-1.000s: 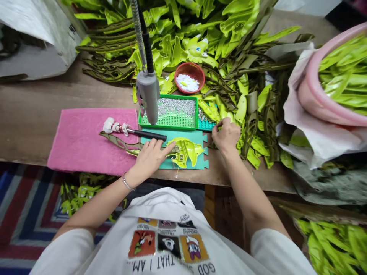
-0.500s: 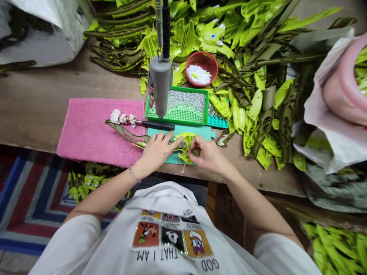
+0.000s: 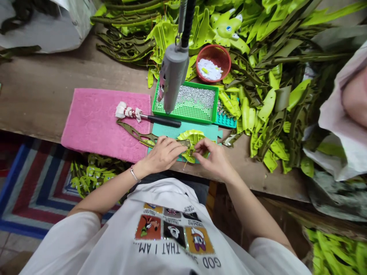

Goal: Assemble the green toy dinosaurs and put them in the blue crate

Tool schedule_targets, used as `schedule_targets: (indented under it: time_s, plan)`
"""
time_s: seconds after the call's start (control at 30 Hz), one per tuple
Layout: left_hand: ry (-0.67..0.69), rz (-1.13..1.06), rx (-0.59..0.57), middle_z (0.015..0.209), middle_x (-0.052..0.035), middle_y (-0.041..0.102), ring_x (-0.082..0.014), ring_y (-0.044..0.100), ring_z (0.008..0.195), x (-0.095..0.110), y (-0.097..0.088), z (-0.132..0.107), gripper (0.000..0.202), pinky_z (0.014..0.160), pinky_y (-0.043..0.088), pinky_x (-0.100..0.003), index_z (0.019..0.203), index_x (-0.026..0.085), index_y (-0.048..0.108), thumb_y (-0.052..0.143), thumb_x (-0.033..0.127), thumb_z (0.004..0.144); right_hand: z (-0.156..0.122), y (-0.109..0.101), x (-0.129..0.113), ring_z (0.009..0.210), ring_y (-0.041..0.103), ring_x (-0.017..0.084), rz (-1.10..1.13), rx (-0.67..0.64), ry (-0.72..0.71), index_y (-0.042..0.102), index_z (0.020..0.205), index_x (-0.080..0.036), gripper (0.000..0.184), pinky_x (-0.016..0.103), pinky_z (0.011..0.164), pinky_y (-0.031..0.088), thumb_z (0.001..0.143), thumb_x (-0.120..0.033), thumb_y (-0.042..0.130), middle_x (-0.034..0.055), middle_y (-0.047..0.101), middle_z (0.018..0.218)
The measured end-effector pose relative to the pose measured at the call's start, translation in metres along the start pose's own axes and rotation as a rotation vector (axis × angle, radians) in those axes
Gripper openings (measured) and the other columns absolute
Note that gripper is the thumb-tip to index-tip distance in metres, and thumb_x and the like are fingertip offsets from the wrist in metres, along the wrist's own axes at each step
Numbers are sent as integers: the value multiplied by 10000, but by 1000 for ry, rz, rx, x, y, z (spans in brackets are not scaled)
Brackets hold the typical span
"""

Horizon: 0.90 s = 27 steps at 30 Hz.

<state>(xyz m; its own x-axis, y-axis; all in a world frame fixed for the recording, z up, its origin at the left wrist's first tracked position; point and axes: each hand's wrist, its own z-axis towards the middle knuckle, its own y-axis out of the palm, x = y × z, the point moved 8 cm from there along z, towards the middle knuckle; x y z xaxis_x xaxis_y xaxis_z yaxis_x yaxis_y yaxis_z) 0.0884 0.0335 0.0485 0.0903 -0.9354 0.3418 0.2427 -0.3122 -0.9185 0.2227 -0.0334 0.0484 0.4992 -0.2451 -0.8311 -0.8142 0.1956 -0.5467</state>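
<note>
A lime-green plastic shell (image 3: pixel 191 134) lies hollow side up on a teal foam mat (image 3: pixel 164 131), a thin wire hanging from its near edge. Across the shell reaches the end of a long, curved olive-green plastic part (image 3: pixel 134 131), whose tail rests on the pink towel. My left hand (image 3: pixel 163 156) is closed over this olive part, fingers together and pointing right. From the right, my right hand (image 3: pixel 213 157) has thumb and forefinger drawn together at the shell's inside. Whatever sits between those fingertips is too small to make out.
A grey electric screwdriver (image 3: pixel 174 78) hangs over a green tray (image 3: pixel 185 119) of small screws. On the pink towel (image 3: pixel 94 122) lies a black-handled hammer (image 3: pixel 163 121) with a wrapped head. Behind stands a red basket (image 3: pixel 223 57) of white pieces, with heaped plastic parts (image 3: pixel 269 107) rightward.
My left fingers have drawn closer together over the olive part. My right thumb and forefinger have shifted slightly against the shell. The whole view has moved a little.
</note>
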Motion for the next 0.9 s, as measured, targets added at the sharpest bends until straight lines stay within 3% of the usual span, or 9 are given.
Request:
schedule_targets:
  time_s: [0.1, 0.23, 0.37, 0.47, 0.67, 0.9]
  plan:
    - [24, -19, 2, 988, -60, 743, -203, 585, 1022, 0, 7, 3, 292, 905, 355, -394, 1245, 215, 600, 458, 169, 993, -13, -3, -8, 696, 608, 157, -33, 39, -107, 547, 854, -229, 71, 306, 673, 508, 804, -179, 558, 12, 642, 772]
    - [28, -13, 46, 939, -41, 757, -190, 600, 986, 0, 4, 8, 243, 966, 330, -418, 1212, 211, 600, 464, 195, 1011, -32, 2, -25, 816, 644, 194, -79, 26, -275, 540, 931, -244, 155, 358, 744, 534, 824, -132, 536, 42, 664, 881]
    - [33, 13, 86, 961, -35, 752, -187, 612, 973, 6, -9, 11, 275, 1013, 315, -435, 1258, 196, 553, 472, 171, 997, -46, 10, -44, 1070, 621, 289, -166, 118, -405, 491, 1178, -264, 407, 488, 897, 515, 807, -241, 656, 115, 641, 1137]
    - [26, 25, 85, 947, -47, 739, -187, 623, 946, 11, -16, 15, 293, 1020, 330, -438, 1278, 172, 533, 468, 167, 992, -46, 16, -49, 1083, 604, 325, -258, 229, -419, 421, 1305, -263, 591, 522, 892, 489, 801, -346, 719, 140, 631, 1191]
    - [-13, 59, 97, 940, -62, 723, -195, 641, 911, 15, -22, 22, 330, 1025, 352, -457, 1304, 159, 519, 447, 157, 982, -25, 17, -27, 946, 622, 302, -312, 215, -276, 484, 1224, -240, 373, 474, 803, 455, 870, -231, 600, 102, 689, 1063]
    - [-26, 86, 51, 950, -82, 732, -215, 642, 905, 18, -15, 27, 367, 1024, 351, -479, 1345, 136, 477, 441, 147, 980, -21, 16, -20, 875, 618, 261, -351, 162, -309, 545, 1078, -231, 201, 423, 783, 419, 885, -180, 576, 49, 708, 907]
